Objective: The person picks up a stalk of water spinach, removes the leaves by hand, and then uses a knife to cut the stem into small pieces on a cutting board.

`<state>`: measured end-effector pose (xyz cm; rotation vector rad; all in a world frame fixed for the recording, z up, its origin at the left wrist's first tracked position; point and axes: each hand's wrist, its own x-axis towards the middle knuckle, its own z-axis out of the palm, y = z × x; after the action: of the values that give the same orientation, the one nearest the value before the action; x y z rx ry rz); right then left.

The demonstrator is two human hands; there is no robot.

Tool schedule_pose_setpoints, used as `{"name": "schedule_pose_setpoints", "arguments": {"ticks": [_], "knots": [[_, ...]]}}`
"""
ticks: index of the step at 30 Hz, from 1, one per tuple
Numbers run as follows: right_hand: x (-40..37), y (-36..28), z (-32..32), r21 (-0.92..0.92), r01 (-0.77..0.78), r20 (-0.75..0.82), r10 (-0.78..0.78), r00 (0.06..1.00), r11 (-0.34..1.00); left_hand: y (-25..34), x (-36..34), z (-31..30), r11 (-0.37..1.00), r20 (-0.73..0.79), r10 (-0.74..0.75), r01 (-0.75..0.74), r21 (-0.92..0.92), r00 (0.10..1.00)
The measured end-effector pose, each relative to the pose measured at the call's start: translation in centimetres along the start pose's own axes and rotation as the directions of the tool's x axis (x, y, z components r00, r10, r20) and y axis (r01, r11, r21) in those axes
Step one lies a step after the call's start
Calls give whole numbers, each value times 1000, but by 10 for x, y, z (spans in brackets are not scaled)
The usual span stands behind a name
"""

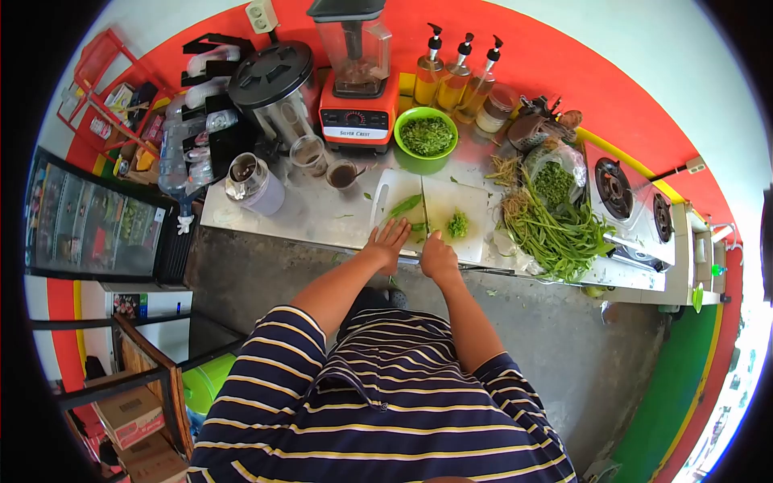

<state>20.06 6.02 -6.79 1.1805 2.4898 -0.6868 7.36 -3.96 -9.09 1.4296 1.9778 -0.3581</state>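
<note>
A white cutting board (pixel 473 197) lies near the front edge of the metal counter. My left hand (pixel 390 244) rests on its lower left part, fingertips pressed on the leafy green stalks (pixel 405 206) and holding them down. My right hand (pixel 439 258) is closed round the handle of a knife (pixel 426 211), its blade pointing away from me across the board, just right of my left fingertips. To the right of the blade sits a small heap of chopped greens (pixel 458 224). The handle is mostly hidden in my right hand.
A green bowl of chopped greens (pixel 427 138) stands behind the board. Uncut greens (pixel 560 233) are piled at the right, before a gas stove (pixel 624 197). A blender (pixel 354 109), pump bottles (pixel 455 80), a glass of dark liquid (pixel 343 175) and a steel container (pixel 254 187) also stand there.
</note>
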Motion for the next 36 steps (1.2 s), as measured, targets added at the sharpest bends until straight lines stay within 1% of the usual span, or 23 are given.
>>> {"name": "schedule_pose_setpoints", "arguments": {"ticks": [2,5,7,8,10,14,17,19,21,23,26,28,32,36], "knots": [[1,0,-7,19,-5,2,5,1000,1000,-1,0,-6,1000,-5,5,-5,2,1000],[-16,-3,-1,10,-43,51,43,998,999,-3,-7,-4,999,25,35,-34,-34,999],[-25,-7,9,10,-47,9,47,999,999,-6,-2,4,996,-74,48,-53,-65,996],[-26,-9,12,18,-62,15,62,998,998,-7,0,9,996,-62,60,-64,-58,996],[-18,-16,2,-11,-39,26,39,999,999,-8,4,10,997,-94,50,-56,-62,994],[-7,-18,-10,-16,-59,22,59,998,998,-10,5,13,994,-104,80,-88,-70,991],[-24,-17,1,-1,-77,13,77,997,997,-10,3,10,993,-93,71,-79,-89,993],[-27,-17,9,-1,-89,34,89,995,996,-11,7,16,992,-135,78,-91,-91,988],[-22,-16,10,1,-98,49,98,994,995,-14,10,16,990,-115,88,-100,-99,989],[-10,-14,1,-44,-20,63,23,998,999,-12,10,14,989,-103,96,-107,-103,990],[-6,-16,-8,3,-56,48,55,997,998,-9,-1,0,993,-76,76,-83,-89,994],[-16,-18,-6,11,-58,57,58,997,998,-7,-5,-4,990,-45,65,-70,-123,997],[-21,-20,4,21,-91,64,89,994,996,-9,-3,-1,988,-54,78,-84,-128,995],[-3,-16,-3,55,-62,31,60,998,997,-11,0,0,988,-41,95,-99,-118,995]]}}
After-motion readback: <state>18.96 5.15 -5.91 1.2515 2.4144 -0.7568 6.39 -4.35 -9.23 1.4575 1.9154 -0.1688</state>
